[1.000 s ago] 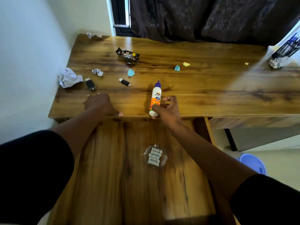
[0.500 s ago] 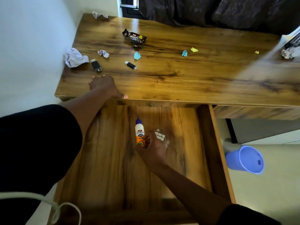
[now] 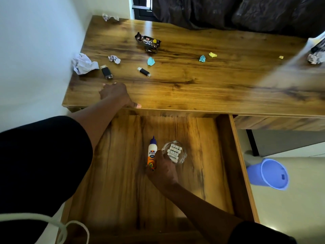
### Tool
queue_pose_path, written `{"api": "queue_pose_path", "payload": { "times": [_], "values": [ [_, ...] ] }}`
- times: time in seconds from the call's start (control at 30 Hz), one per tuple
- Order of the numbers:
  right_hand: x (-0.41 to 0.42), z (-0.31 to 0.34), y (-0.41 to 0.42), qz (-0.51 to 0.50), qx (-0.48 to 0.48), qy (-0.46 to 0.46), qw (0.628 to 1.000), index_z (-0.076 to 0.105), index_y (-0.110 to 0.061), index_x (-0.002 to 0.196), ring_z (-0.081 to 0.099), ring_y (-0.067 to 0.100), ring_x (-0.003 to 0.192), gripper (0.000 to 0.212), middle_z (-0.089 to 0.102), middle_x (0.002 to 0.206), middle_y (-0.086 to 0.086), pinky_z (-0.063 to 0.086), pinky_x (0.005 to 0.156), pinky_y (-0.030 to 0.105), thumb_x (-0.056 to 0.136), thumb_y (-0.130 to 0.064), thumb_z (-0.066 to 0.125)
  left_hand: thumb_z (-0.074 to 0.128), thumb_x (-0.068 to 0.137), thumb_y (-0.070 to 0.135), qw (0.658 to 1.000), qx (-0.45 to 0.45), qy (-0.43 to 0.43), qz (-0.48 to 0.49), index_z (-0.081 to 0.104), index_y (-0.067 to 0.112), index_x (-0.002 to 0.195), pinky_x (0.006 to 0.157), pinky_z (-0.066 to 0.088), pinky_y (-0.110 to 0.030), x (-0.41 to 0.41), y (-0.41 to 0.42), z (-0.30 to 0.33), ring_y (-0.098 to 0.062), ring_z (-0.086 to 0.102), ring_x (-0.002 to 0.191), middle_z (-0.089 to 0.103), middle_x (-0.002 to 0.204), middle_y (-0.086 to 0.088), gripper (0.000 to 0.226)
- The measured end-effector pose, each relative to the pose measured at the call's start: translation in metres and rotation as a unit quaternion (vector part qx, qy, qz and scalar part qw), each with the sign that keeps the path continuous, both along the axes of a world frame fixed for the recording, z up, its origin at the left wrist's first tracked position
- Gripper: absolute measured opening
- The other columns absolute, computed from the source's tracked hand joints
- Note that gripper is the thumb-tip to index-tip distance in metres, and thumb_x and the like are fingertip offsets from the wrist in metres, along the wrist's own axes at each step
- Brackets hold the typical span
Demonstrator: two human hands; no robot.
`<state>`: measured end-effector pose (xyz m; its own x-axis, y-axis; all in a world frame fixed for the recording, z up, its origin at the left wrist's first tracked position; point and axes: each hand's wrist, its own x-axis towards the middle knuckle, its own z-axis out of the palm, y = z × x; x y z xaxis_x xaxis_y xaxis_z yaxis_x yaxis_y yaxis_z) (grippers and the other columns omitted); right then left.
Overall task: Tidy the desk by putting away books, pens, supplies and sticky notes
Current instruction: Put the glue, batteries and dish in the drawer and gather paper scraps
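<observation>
- The right hand is down in the open drawer, fingers curled round the lower end of the glue bottle. The bottle points cap-first toward the tabletop, and its base looks to be at or near the drawer floor; contact there is hidden by the hand.
- It sits just beside the small glass dish of batteries, probably so loose supplies stay grouped in one spot.
- The left hand rests on the front edge of the tabletop, fingers loosely bent over the wood and thumb tip at the lip, holding nothing. This looks like a brace while the body leans over the drawer.
- Still out on the tabletop: two USB sticks, crumpled white paper, blue and yellow paper scraps, and a snack wrapper.
- A blue bin stands on the floor right of the drawer, handy for the scraps.
- Judged so, the tidying is only partway done.
</observation>
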<state>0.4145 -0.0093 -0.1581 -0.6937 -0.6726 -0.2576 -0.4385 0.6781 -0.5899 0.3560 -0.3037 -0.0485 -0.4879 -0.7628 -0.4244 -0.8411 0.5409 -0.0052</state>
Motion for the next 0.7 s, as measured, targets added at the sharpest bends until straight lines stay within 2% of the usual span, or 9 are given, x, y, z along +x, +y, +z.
{"api": "queue_pose_path", "payload": {
  "times": [0.1,0.3,0.43,0.53,0.6,0.67,0.7],
  "values": [
    [-0.005,0.004,0.000,0.020,0.027,0.006,0.999,0.044,-0.019,0.134,0.066,0.019,0.091,0.055,0.064,0.115,0.005,0.057,0.068,0.031,0.090,-0.045,0.064,0.079,0.046,0.083,1.000,-0.008,0.002,-0.009,0.045,0.007,0.144,0.110,0.041,-0.055,0.002,0.002,0.001,-0.044,0.035,0.144,0.042,0.155,-0.021,0.128],
    [-0.016,0.032,-0.003,0.083,0.052,0.032,0.995,0.041,-0.021,0.139,0.070,0.019,0.096,0.047,0.067,0.118,0.005,0.053,0.066,0.027,0.100,-0.042,0.056,0.076,0.043,0.087,1.000,-0.013,0.010,0.005,0.046,0.007,0.143,0.108,0.043,-0.049,0.007,0.004,0.002,-0.040,0.037,0.144,0.046,0.153,-0.021,0.131],
    [-0.042,0.067,-0.034,0.132,-0.003,0.090,0.987,0.045,-0.021,0.134,0.069,0.024,0.093,0.035,0.067,0.109,0.006,0.057,0.069,0.035,0.104,-0.038,0.050,0.071,0.048,0.090,0.999,-0.037,0.024,-0.019,0.047,0.008,0.142,0.100,0.046,-0.045,0.015,0.008,0.007,-0.039,0.042,0.141,0.047,0.151,-0.020,0.127],
    [-0.072,0.086,-0.072,0.126,-0.022,0.150,0.980,0.052,-0.017,0.129,0.068,0.027,0.091,0.032,0.066,0.108,0.008,0.058,0.071,0.043,0.103,-0.035,0.052,0.068,0.052,0.093,0.997,-0.054,0.044,-0.025,0.046,0.010,0.143,0.096,0.048,-0.044,0.024,0.011,0.005,-0.038,0.047,0.135,0.043,0.153,-0.022,0.125],
    [-0.098,0.096,-0.101,0.127,-0.029,0.213,0.968,0.053,-0.017,0.128,0.066,0.026,0.098,0.033,0.064,0.113,0.008,0.057,0.075,0.043,0.100,-0.035,0.054,0.067,0.056,0.091,0.995,-0.073,0.059,-0.033,0.053,0.012,0.133,0.086,0.048,-0.041,0.030,0.010,0.003,-0.037,0.056,0.123,0.051,0.145,-0.020,0.111],
    [-0.123,0.104,-0.130,0.127,-0.026,0.240,0.962,0.052,-0.019,0.133,0.060,0.027,0.110,0.039,0.060,0.124,0.008,0.056,0.083,0.041,0.098,-0.033,0.058,0.066,0.067,0.084,0.989,-0.102,0.083,-0.060,0.061,0.016,0.110,0.076,0.045,-0.037,0.035,0.001,0.004,-0.031,0.063,0.105,0.065,0.117,-0.011,0.080],
    [-0.136,0.108,-0.145,0.130,-0.012,0.247,0.960,0.050,-0.020,0.137,0.057,0.027,0.116,0.044,0.057,0.130,0.009,0.055,0.087,0.040,0.096,-0.030,0.061,0.065,0.072,0.080,0.984,-0.124,0.102,-0.076,0.061,0.018,0.098,0.073,0.045,-0.036,0.037,-0.008,0.007,-0.029,0.065,0.097,0.064,0.102,-0.006,0.067]
  ]
}}
